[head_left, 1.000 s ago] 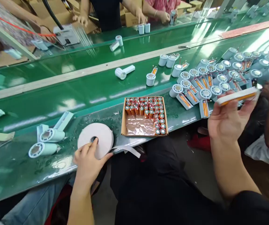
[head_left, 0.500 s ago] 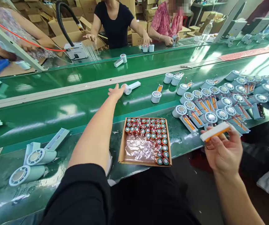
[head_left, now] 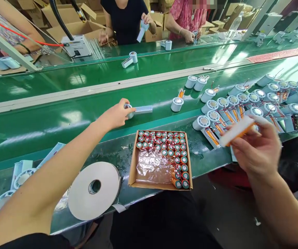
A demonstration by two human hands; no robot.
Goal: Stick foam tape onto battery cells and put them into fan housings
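My left hand (head_left: 121,113) reaches over the green conveyor belt, its fingers closed round the round head of a light-blue plastic housing (head_left: 143,110). The housing's hollow handle points right. At the right, my right hand (head_left: 259,148) grips an orange battery (head_left: 239,133) with a white foam strip along its top. In front of me an open cardboard box (head_left: 132,173) holds rows of orange batteries with green ends and red wires. A big roll of white tape (head_left: 81,193) lies at the bench edge, below my left forearm.
Many light-blue housings (head_left: 203,121) with batteries in their handles crowd the bench at right. Other housings (head_left: 21,176) lie at left, partly behind my arm. A grey rail (head_left: 107,84) divides the belt. Co-workers sit opposite, beside a white machine (head_left: 77,46) with a black hose.
My left hand has closed on the housing and drawn it slightly nearer. The tape roll has come out from behind my arm. A co-worker opposite has lifted a housing.
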